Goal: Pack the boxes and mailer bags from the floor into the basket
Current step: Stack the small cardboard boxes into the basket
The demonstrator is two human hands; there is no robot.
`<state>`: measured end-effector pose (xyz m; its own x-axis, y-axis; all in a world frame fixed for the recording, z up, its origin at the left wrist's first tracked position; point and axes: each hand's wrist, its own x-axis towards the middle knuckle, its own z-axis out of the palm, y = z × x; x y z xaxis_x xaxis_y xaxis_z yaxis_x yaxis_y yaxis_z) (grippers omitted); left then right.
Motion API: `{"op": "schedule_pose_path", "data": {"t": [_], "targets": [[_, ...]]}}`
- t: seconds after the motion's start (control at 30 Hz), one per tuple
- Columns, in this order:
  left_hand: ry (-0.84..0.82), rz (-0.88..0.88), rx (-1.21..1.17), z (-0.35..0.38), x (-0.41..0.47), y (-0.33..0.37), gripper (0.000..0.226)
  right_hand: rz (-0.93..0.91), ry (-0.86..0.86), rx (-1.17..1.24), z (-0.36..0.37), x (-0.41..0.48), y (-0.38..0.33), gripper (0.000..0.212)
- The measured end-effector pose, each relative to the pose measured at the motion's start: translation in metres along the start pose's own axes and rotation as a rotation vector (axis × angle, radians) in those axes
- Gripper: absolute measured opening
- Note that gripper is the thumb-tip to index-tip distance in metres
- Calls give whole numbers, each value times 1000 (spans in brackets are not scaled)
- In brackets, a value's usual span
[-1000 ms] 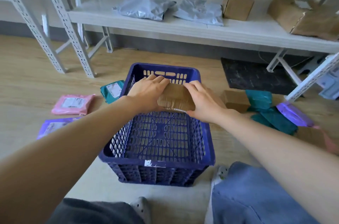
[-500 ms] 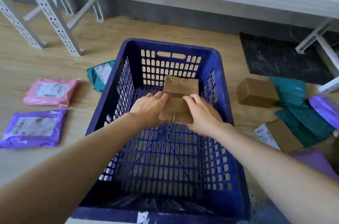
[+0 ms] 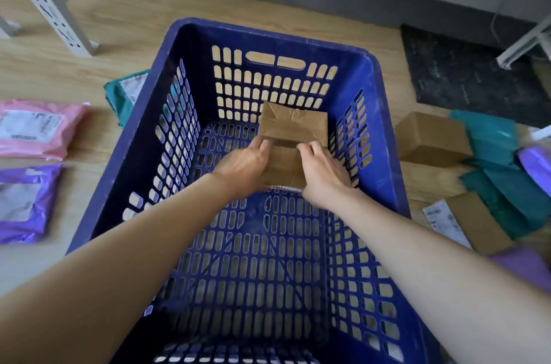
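Note:
A taped brown cardboard box (image 3: 293, 128) is down inside the blue slatted basket (image 3: 384, 137), near its far wall. My left hand (image 3: 243, 165) grips the box's left side and my right hand (image 3: 323, 176) grips its right side, fingers curled over the top. On the floor to the left lie a pink mailer bag (image 3: 38, 128), a purple mailer bag (image 3: 24, 202) and a teal mailer bag (image 3: 125, 92) partly hidden by the basket. To the right lie two brown boxes (image 3: 432, 140) (image 3: 474, 220), teal mailer bags (image 3: 489, 137) and purple mailer bags (image 3: 536, 167).
White metal shelf legs (image 3: 50, 3) stand at the far left and another leg (image 3: 524, 41) at the far right. A dark mat (image 3: 465, 74) lies on the wooden floor behind the right-hand parcels. A grey skirting runs along the back.
Both hands have lowered the brown box from the basket's rim down towards its floor at the far end. The view has tilted down and closer to the basket.

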<state>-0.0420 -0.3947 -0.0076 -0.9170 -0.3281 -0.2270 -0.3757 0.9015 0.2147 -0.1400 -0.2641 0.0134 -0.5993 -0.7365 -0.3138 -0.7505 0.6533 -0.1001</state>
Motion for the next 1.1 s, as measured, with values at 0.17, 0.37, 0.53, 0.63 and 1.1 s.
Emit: {"op": "schedule_pose_path", "data": {"t": [0.17, 0.37, 0.53, 0.63, 1.1], "targets": [[10, 48, 21, 12, 13, -2, 74, 67, 0, 16, 7, 8, 5, 79], [8, 52, -56, 24, 19, -2, 79, 105, 1, -7, 13, 11, 5, 75], [-15, 50, -108, 29, 21, 1, 87, 148, -2, 34, 16, 12, 9, 77], [-59, 43, -121, 27, 19, 4, 86, 173, -18, 74, 16, 11, 9, 80], [-42, 34, 12, -60, -25, 28, 81, 110, -2, 329, -46, -50, 3, 87]]}}
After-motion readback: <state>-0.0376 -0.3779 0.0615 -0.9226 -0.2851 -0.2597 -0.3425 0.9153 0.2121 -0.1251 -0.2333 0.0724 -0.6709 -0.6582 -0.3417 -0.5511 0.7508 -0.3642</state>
